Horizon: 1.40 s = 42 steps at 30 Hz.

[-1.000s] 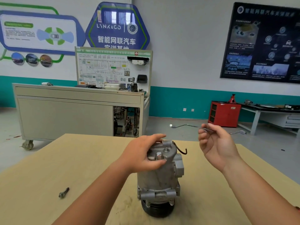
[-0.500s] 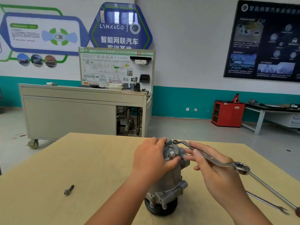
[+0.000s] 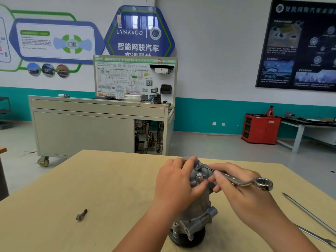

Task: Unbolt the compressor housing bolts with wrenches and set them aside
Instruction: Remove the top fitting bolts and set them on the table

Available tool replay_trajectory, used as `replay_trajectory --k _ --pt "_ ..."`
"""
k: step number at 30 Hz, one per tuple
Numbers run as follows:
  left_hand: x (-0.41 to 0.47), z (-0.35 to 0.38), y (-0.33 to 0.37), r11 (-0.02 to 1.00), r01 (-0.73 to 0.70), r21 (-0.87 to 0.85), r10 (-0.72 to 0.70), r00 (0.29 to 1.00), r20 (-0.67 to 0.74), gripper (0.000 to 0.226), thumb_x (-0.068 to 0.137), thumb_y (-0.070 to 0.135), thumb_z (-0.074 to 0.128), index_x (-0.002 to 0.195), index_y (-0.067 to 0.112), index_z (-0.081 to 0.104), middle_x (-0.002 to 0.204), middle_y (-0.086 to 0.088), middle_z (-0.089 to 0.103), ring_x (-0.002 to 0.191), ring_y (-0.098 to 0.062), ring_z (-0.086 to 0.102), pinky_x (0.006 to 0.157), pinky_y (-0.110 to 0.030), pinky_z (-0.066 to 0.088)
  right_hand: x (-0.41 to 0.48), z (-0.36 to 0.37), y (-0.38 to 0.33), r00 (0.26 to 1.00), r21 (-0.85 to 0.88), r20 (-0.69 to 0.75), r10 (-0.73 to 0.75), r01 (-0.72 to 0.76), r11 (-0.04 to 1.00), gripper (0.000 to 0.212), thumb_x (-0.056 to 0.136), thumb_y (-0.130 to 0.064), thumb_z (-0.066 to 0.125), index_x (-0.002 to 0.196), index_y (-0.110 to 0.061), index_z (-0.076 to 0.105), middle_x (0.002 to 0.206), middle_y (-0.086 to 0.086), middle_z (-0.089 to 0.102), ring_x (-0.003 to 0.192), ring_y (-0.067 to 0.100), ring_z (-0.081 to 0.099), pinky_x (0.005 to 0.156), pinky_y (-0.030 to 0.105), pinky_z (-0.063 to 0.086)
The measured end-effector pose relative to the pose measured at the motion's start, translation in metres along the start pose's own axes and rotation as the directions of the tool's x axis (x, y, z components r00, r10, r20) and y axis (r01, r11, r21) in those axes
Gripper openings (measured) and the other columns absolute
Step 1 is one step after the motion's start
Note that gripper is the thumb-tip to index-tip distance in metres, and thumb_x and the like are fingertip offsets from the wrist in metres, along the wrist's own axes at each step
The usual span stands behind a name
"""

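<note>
A grey metal compressor [image 3: 197,213] stands upright on its black pulley on the wooden table [image 3: 112,188]. My left hand [image 3: 177,182] grips its top from the left side. My right hand [image 3: 236,188] holds a silver combination wrench [image 3: 236,179] by the shaft. The wrench's open end sits at a bolt on the far top of the housing, and its ring end points to the right. Another bolt head [image 3: 199,175] shows on the top, between my two hands. One loose bolt [image 3: 81,214] lies on the table to the left.
Two long thin metal tools [image 3: 309,215] lie on the table at the right edge. Beyond the table stand a wheeled grey training bench [image 3: 91,124], a red cabinet [image 3: 260,129] and a workbench along the right wall.
My right hand came down from mid-air with the wrench and brought its open end onto a bolt at the top of the compressor. My left hand stayed gripping the housing.
</note>
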<state>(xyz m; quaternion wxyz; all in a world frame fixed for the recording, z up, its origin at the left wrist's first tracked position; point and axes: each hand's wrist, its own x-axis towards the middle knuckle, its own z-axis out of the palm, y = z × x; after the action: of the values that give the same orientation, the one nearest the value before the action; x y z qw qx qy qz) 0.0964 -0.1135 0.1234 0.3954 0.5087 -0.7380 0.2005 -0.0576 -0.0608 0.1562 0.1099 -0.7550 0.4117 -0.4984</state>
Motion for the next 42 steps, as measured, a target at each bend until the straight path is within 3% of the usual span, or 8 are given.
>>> replay_trajectory --k 5,8,12,19,25,29,32,42 --pt "-0.001 0.001 -0.001 0.997 0.005 -0.077 -0.004 1.000 0.015 0.044 0.065 0.050 0.071 0.098 0.023 0.078 0.086 -0.003 0.071 0.071 -0.024 0.063 0.063 -0.033 0.054 -0.019 0.009 0.003 0.994 0.119 -0.026 0.104 -0.101 0.988 0.034 0.071 -0.062 0.047 0.098 -0.047 0.063 0.074 -0.014 0.069 0.059 -0.001 0.061 0.055 0.009 0.045" --pt "0.000 0.000 -0.001 0.997 0.020 -0.077 -0.019 1.000 0.016 0.043 0.065 0.051 0.067 0.097 0.023 0.077 0.086 -0.002 0.070 0.072 -0.023 0.063 0.063 -0.031 0.053 -0.009 0.008 0.022 0.954 0.391 -0.121 0.274 -0.208 0.896 0.032 0.082 -0.050 0.048 0.085 -0.031 0.073 0.061 -0.001 0.063 0.046 0.003 0.050 0.043 0.011 0.037" --pt "0.001 -0.003 0.000 0.996 -0.001 -0.094 0.001 1.000 0.000 0.042 0.071 0.054 0.051 0.090 0.027 0.076 0.079 0.004 0.066 0.065 -0.018 0.059 0.057 -0.025 0.050 0.043 0.003 0.065 0.724 0.694 -0.105 0.682 -0.437 0.571 0.023 0.096 -0.029 0.050 0.078 -0.016 0.057 0.063 -0.002 0.047 0.051 0.006 0.039 0.038 0.016 0.027" --pt "0.001 -0.007 0.000 0.996 -0.017 -0.087 0.016 1.000 -0.005 0.042 0.072 0.052 0.046 0.088 0.025 0.074 0.076 0.002 0.065 0.062 -0.019 0.057 0.053 -0.028 0.050 0.129 0.048 0.079 0.676 0.333 -0.005 0.737 -0.694 0.639 0.019 0.093 -0.014 0.042 0.077 -0.011 0.051 0.066 0.005 0.049 0.054 0.014 0.037 0.047 0.025 0.026" --pt "0.000 -0.006 0.000 0.996 -0.017 -0.084 0.017 1.000 0.001 0.046 0.073 0.054 0.046 0.097 0.025 0.073 0.078 0.003 0.065 0.064 -0.018 0.057 0.054 -0.027 0.051 0.109 0.034 0.086 0.705 0.814 0.253 0.663 -0.525 0.247 0.027 0.100 -0.020 0.039 0.081 -0.009 0.054 0.063 0.004 0.054 0.030 0.002 0.031 0.028 0.014 0.020" --pt "0.001 -0.007 0.002 1.000 0.012 -0.024 -0.012 1.000 0.018 0.056 0.069 0.056 0.054 0.107 0.017 0.068 0.073 0.008 0.064 0.062 -0.013 0.057 0.056 -0.020 0.048 0.107 0.010 0.071 0.696 0.998 0.033 0.718 -0.065 0.017 0.028 0.099 -0.011 0.035 0.072 -0.011 0.044 0.054 0.001 0.056 0.030 0.001 0.037 0.031 0.011 0.028" --pt "0.000 -0.005 0.002 0.993 0.071 -0.096 -0.069 0.997 0.026 0.061 0.066 0.052 0.064 0.109 0.010 0.063 0.079 0.003 0.064 0.068 -0.017 0.057 0.060 -0.026 0.048 0.092 -0.013 0.056 0.689 0.992 -0.116 0.715 0.110 0.056 0.029 0.100 -0.018 0.038 0.072 -0.012 0.046 0.072 0.005 0.058 0.045 0.004 0.056 0.044 0.012 0.045" --pt "0.000 -0.002 0.002 0.993 0.062 -0.100 -0.067 0.996 -0.052 0.050 0.067 0.058 0.047 0.090 0.015 0.060 0.068 0.006 0.057 0.059 -0.014 0.052 0.049 -0.028 0.047 0.015 0.014 0.007 0.945 0.798 -0.163 0.284 -0.043 0.601 0.035 0.080 -0.035 0.050 0.058 -0.015 0.067 0.072 -0.006 0.064 0.075 0.006 0.064 0.071 0.023 0.056"
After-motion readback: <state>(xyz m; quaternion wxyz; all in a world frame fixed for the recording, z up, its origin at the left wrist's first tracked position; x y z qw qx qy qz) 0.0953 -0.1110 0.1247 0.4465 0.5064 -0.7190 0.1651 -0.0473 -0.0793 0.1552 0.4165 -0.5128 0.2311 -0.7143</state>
